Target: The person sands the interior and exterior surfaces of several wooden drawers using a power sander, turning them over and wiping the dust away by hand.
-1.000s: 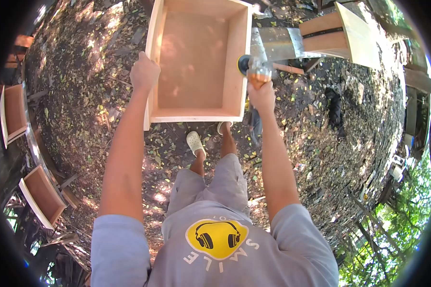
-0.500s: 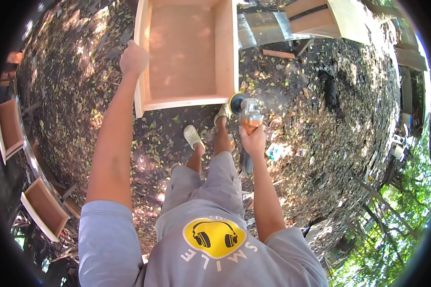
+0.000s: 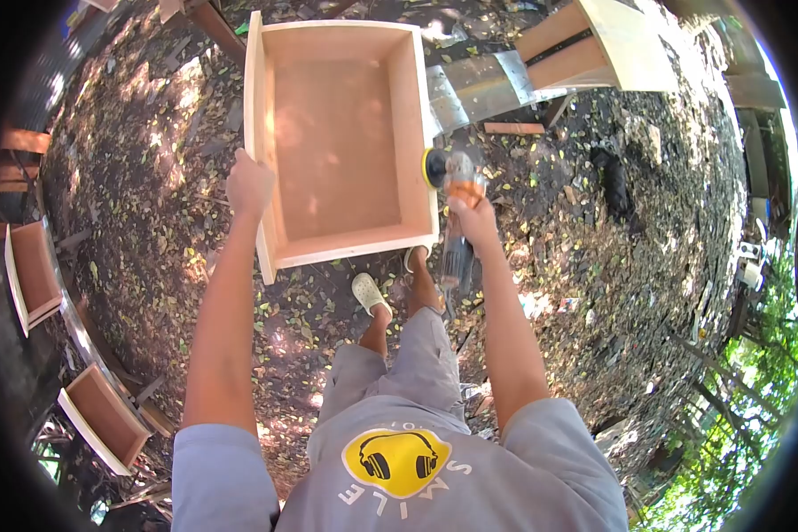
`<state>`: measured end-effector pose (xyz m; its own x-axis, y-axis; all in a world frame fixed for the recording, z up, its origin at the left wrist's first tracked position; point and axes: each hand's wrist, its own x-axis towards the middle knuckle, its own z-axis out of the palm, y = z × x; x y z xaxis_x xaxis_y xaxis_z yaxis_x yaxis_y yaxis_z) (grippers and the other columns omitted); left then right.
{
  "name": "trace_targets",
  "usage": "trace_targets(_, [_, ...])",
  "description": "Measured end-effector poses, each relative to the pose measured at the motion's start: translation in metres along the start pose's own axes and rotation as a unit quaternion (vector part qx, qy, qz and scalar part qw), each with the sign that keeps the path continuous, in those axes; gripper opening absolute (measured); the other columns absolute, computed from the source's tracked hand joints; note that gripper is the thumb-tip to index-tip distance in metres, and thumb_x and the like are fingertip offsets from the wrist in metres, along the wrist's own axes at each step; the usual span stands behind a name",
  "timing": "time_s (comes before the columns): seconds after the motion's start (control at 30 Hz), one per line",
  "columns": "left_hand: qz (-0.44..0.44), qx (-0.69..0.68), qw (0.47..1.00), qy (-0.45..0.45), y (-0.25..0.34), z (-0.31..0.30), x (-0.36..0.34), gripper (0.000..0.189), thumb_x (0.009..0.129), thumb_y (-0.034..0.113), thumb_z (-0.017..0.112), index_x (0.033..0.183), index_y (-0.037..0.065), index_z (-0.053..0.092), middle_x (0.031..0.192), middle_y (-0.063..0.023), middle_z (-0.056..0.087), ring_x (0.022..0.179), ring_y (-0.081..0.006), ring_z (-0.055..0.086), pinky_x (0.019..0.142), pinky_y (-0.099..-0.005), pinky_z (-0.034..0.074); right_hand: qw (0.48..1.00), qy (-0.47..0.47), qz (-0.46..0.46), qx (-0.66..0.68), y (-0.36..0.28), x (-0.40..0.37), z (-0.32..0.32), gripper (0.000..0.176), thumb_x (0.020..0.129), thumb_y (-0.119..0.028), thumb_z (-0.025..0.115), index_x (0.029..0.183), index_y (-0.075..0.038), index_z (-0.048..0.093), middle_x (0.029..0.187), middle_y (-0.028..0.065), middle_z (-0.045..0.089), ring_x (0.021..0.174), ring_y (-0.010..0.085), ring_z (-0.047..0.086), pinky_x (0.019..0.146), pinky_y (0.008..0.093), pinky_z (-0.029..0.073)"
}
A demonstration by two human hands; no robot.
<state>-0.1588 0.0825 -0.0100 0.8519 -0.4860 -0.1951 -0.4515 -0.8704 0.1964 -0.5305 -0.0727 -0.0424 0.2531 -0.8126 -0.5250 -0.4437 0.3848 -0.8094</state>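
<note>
1. Wood lies under the left hand (image 3: 250,184), which is closed over the top edge of the left wall of the wooden box (image 3: 332,151), with the arm stretched forward.
2. The right hand (image 3: 473,217) is wrapped tight around the orange body of the sander (image 3: 448,173), which sits just beyond the knuckles. Its black disc with a yellow rim faces the outer side of the box's right wall, at or just beside the wood. Whether it touches cannot be told.
3. The wooden box lies between the two hands and reaches beyond them. It is open-topped and rectangular, with pale walls, a reddish-brown bottom panel and dappled sunlight inside. What carries it cannot be told.
4. Nearer the person than the hands are two feet in pale clogs (image 3: 368,293), one partly hidden under the box's near right corner. Grey shorts and a grey shirt with a yellow headphone emblem show below them.
5. Beyond the right hand, a metal sheet (image 3: 479,84) lies just beside the box's far right corner. A short wooden strip (image 3: 514,128) is next to it, and a second box (image 3: 594,44) is further right.
6. Well left of the left hand are a side box (image 3: 31,275) and a lower box (image 3: 102,417), both open.
7. Leaf-strewn ground (image 3: 594,266) surrounds everything.
</note>
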Motion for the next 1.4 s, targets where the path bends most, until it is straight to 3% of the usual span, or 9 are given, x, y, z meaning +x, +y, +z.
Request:
trace_targets(0.1, [-0.002, 0.000, 1.000, -0.009, 0.000, -0.003, -0.002, 0.040, 0.090, 0.021, 0.056, 0.118, -0.006, 0.049, 0.096, -0.0281, 0.067, 0.093, -0.0447, 0.066, 0.083, -0.0500, 0.052, 0.999, 0.008, 0.003, -0.046, -0.055, 0.068, 0.020, 0.035, 0.077, -0.023, 0.073, 0.102, 0.001, 0.069, 0.086, 0.0061, 0.069, 0.075, 0.0158, 0.066, 0.067, 0.0314, 0.052])
trace_targets(0.17, [0.006, -0.002, 1.000, 0.005, -0.006, 0.005, 0.000, 0.045, 0.090, 0.022, 0.056, 0.123, -0.007, 0.047, 0.094, -0.0281, 0.067, 0.091, -0.0445, 0.066, 0.082, -0.0498, 0.052, 1.000, -0.003, 0.009, -0.007, -0.046, 0.150, 0.026, 0.037, 0.076, -0.025, 0.073, 0.101, 0.001, 0.069, 0.086, 0.0064, 0.069, 0.075, 0.0159, 0.065, 0.067, 0.0318, 0.052])
trace_targets(0.33, [-0.024, -0.004, 0.999, -0.024, -0.004, 0.004, 0.000, 0.054, 0.091, 0.023, 0.057, 0.130, -0.011, 0.044, 0.093, -0.0299, 0.066, 0.089, -0.0454, 0.065, 0.080, -0.0513, 0.051, 1.000, -0.022, 0.008, -0.006, -0.124, 0.240, 0.040, 0.045, 0.074, -0.027, 0.075, 0.100, 0.008, 0.064, 0.085, 0.0101, 0.066, 0.070, 0.0185, 0.065, 0.063, 0.0343, 0.054])
trace_targets(0.47, [-0.038, 0.015, 0.998, -0.038, 0.000, -0.002, -0.004, 0.051, 0.091, 0.022, 0.056, 0.126, -0.012, 0.043, 0.089, -0.0296, 0.067, 0.088, -0.0457, 0.065, 0.079, -0.0514, 0.052, 0.996, -0.084, 0.000, 0.040, -0.178, 0.277, 0.051, 0.040, 0.076, -0.026, 0.075, 0.099, 0.005, 0.064, 0.085, 0.0099, 0.066, 0.068, 0.0190, 0.065, 0.062, 0.0361, 0.055])
trace_targets(0.6, [-0.028, 0.017, 0.999, -0.022, -0.001, -0.003, -0.006, 0.050, 0.091, 0.022, 0.056, 0.126, -0.012, 0.043, 0.087, -0.0300, 0.066, 0.086, -0.0455, 0.066, 0.077, -0.0516, 0.052, 0.996, -0.076, 0.030, 0.033, -0.190, 0.299, 0.056, 0.037, 0.078, -0.027, 0.075, 0.097, 0.003, 0.063, 0.083, 0.0083, 0.065, 0.066, 0.0184, 0.064, 0.060, 0.0362, 0.054])
trace_targets(0.7, [-0.025, 0.016, 0.999, -0.020, 0.001, -0.002, -0.004, 0.050, 0.091, 0.021, 0.056, 0.127, -0.011, 0.044, 0.088, -0.0295, 0.067, 0.086, -0.0447, 0.066, 0.077, -0.0513, 0.052, 0.994, -0.093, 0.012, 0.050, -0.168, 0.262, 0.042, 0.037, 0.079, -0.027, 0.075, 0.096, 0.002, 0.062, 0.082, 0.0076, 0.064, 0.066, 0.0182, 0.064, 0.060, 0.0353, 0.054])
trace_targets(1.0, [0.010, 0.005, 1.000, 0.002, -0.001, 0.000, 0.000, 0.044, 0.090, 0.021, 0.055, 0.122, -0.008, 0.047, 0.096, -0.0305, 0.066, 0.091, -0.0453, 0.066, 0.081, -0.0506, 0.053, 0.986, -0.070, 0.138, 0.069, -0.052, 0.063, -0.007, 0.031, 0.078, -0.023, 0.072, 0.099, -0.001, 0.065, 0.080, 0.0059, 0.065, 0.067, 0.0173, 0.064, 0.062, 0.0334, 0.052])
trace_targets(1.07, [0.017, 0.007, 1.000, 0.009, -0.005, 0.006, 0.003, 0.042, 0.090, 0.022, 0.055, 0.119, -0.007, 0.048, 0.098, -0.0310, 0.066, 0.092, -0.0458, 0.065, 0.083, -0.0515, 0.052, 0.986, -0.033, 0.155, 0.045, 0.005, 0.032, -0.018, 0.028, 0.079, -0.022, 0.071, 0.098, -0.002, 0.064, 0.078, 0.0050, 0.064, 0.063, 0.0177, 0.063, 0.058, 0.0330, 0.052])
trace_targets(1.4, [0.016, -0.012, 1.000, -0.002, -0.002, 0.003, 0.005, 0.037, 0.087, 0.022, 0.055, 0.112, -0.005, 0.051, 0.103, -0.0308, 0.066, 0.099, -0.0463, 0.064, 0.088, -0.0524, 0.050, 0.968, 0.022, 0.244, 0.050, 0.071, -0.126, -0.044, 0.031, 0.081, -0.025, 0.070, 0.098, 0.001, 0.063, 0.080, 0.0068, 0.064, 0.065, 0.0188, 0.064, 0.058, 0.0330, 0.053])
